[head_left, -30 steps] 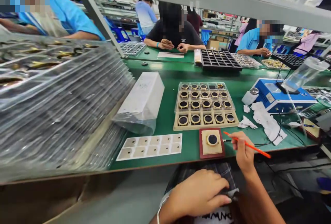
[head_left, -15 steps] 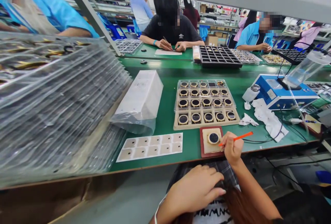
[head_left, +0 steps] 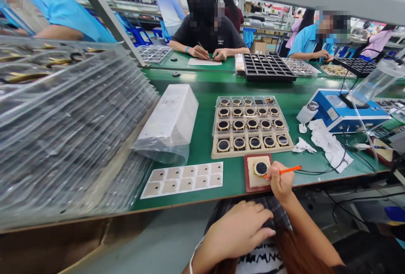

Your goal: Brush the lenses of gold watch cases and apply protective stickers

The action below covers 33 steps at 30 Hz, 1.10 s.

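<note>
Since a second ago, the right hand (head_left: pixel 281 182) has come in from beyond the pad's right side, and the tip of its orange stick (head_left: pixel 289 169) now sits at the watch. That hand grips the stick between thumb and bent fingers, the shaft slanting up to the right; whether the tip touches the watch is too small to tell. Relaxed and released, the left hand (head_left: pixel 242 229) rests back up over the lap, its thumb apart from the fingers.

Next to the stick's tip is the watch (head_left: pixel 261 168), gold-rimmed with a dark round face, lying face up on a cream-topped, dark red pad (head_left: pixel 249 184) near the front edge of the green surface (head_left: pixel 205 126). Just behind the pad stands a tray (head_left: pixel 218 154) with four rows of similar watches; the fourth pocket of its back row holds a dark square piece. Left of the pad lies a white sheet (head_left: pixel 196 188) with ten greyish labels in two rows. Beyond that, a white box (head_left: pixel 172 109) lies partly in clear plastic, and a tall stack of clear trays (head_left: pixel 79 130) fills the left side.

Right of the tray are crumpled white tissues (head_left: pixel 329 145), a small bottle (head_left: pixel 307 113) with a metal cap and a blue machine (head_left: pixel 329 109). Across the surface, behind a black compartment tray (head_left: pixel 270 77), co-workers sit; one in a black shirt (head_left: pixel 228 37) bends over a pale sheet (head_left: pixel 202 62).
</note>
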Motion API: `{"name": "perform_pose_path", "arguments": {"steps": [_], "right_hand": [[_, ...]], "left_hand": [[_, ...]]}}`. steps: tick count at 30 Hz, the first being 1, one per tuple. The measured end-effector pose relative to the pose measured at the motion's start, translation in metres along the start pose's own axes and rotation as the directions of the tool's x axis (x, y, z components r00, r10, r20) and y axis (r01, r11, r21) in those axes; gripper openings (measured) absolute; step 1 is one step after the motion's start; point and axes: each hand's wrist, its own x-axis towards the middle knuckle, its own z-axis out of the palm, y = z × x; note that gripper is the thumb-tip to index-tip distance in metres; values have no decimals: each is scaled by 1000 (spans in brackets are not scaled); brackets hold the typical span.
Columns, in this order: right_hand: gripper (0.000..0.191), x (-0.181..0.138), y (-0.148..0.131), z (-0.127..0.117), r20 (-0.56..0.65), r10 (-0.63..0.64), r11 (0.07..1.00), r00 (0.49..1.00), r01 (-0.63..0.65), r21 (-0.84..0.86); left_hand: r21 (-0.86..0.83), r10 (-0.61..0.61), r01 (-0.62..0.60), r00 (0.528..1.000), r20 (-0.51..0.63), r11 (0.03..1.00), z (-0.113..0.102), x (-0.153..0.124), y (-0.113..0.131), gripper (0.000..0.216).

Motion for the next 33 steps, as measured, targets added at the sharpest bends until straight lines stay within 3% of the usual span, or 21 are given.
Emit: {"name": "perform_pose_path", "arguments": {"steps": [9, 15, 19, 22, 25, 27, 29, 33], "right_hand": [[48, 3, -4, 3, 35, -98, 987, 995, 102, -123], [45, 6, -6, 6, 63, -129, 974, 990, 138, -178], [47, 9, -9, 6, 87, -158, 968, 984, 171, -184], [51, 11, -15, -6, 134, -190, 971, 973, 206, -119], [52, 19, -21, -29, 196, -205, 979, 959, 199, 54], [43, 30, -22, -42, 268, -239, 970, 933, 214, 118], [30, 44, -19, -48, 398, -277, 961, 874, 261, 97], [5, 67, -7, -44, 697, -244, 945, 674, 327, 16]], "left_hand": [[-37, -55, 57, 997, 54, 998, -5, -1, 2, 29], [-82, -40, 42, 999, 26, 996, -2, -1, -4, 28], [-91, -64, 70, 995, 76, 993, -4, -1, -4, 29], [-106, -77, 82, 995, 57, 991, -3, -4, -5, 30], [-100, -71, 72, 997, 15, 992, 0, -7, -9, 29], [-85, -54, 53, 998, -16, 995, 2, -9, -11, 28], [-88, -39, 36, 999, -26, 995, 1, -11, -11, 28], [-119, -42, 42, 999, 2, 992, 0, -14, -12, 28]]}}
